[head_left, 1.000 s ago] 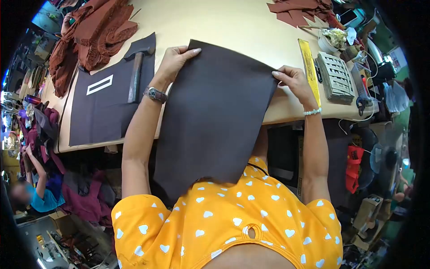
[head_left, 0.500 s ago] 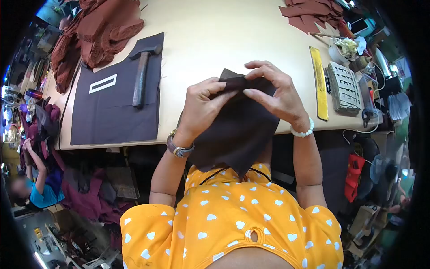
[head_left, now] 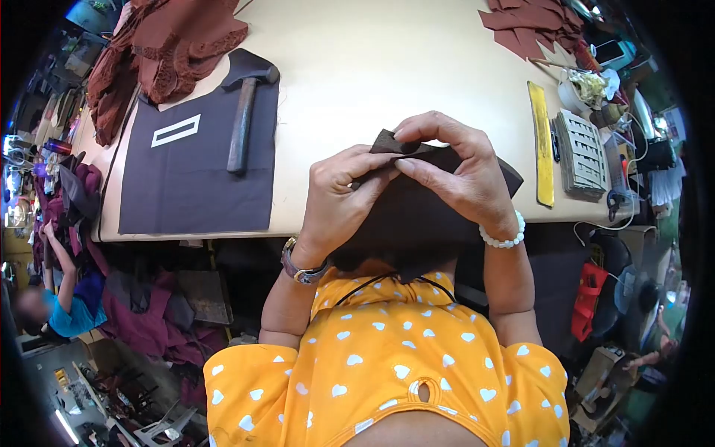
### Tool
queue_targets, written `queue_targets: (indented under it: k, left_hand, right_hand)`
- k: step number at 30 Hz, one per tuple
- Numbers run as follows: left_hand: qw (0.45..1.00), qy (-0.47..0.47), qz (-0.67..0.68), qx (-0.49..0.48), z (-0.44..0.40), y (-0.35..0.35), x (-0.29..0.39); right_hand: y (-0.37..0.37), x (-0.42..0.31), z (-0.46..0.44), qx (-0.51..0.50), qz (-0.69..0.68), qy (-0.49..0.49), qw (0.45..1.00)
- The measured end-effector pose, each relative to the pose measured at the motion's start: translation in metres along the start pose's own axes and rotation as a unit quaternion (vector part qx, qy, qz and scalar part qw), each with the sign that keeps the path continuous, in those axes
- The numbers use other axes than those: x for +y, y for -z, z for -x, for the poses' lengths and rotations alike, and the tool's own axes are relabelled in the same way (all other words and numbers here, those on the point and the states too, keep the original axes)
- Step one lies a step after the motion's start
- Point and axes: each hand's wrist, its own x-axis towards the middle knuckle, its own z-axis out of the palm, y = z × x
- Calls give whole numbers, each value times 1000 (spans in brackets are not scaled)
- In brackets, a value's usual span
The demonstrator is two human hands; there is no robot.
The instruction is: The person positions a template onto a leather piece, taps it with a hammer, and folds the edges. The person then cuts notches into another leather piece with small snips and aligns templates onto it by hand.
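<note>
Over the table's front edge I hold up a dark brown piece of fabric (head_left: 424, 212), which hangs down toward my lap. My left hand (head_left: 342, 197) pinches its upper edge between thumb and fingers. Close beside it, my right hand (head_left: 465, 167) grips the same edge with thumb and forefinger, the fingers curved over. A greyish-brown corner (head_left: 389, 141) sticks up behind the fingertips. To the left, another dark cloth piece (head_left: 201, 194) lies flat, with a hammer (head_left: 242, 123) and a small white rectangular frame (head_left: 176, 130) on it.
Rust-brown fabric (head_left: 179, 45) is heaped at the back left, more scraps (head_left: 529, 26) at the back right. A yellow strip (head_left: 541, 145), a stack of slotted cards (head_left: 585, 156) and a white bowl (head_left: 572, 97) stand along the right. Another person (head_left: 71, 298) is at far left.
Both hands have shifted slightly down with the fabric, and its edge has been turned. My right fingers have closed in on the edge. The lower fabric hangs differently, spreading further right.
</note>
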Motion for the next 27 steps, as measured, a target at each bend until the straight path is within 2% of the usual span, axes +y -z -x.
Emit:
queue_targets:
  k: [2,5,8,11,14,17,20,27]
  left_hand:
    - [1000,2,-1,-3,0,0,2]
    - [1000,-4,-14,-16,5,1,-3]
    - [992,46,100,63,14,-11,-1]
    - [974,134,174,57,16,-8,14]
    - [963,153,210,70,17,-6,14]
    - [974,126,173,72,17,-3,15]
    - [965,127,216,80,16,-2,16]
    - [965,118,218,86,17,-1,21]
  right_hand:
    - [1,1,-2,-9,20,18,1000]
    - [3,-1,2,-11,-1,-75,997]
    - [-3,-8,8,41,-16,-141,989]
    - [-10,-4,12,75,-49,-130,987]
    - [-16,-8,14,97,-57,-137,984]
    - [-21,-10,15,120,-37,-104,987]
    - [-25,-15,15,133,-30,-105,985]
    - [-29,-17,17,142,-10,-65,988]
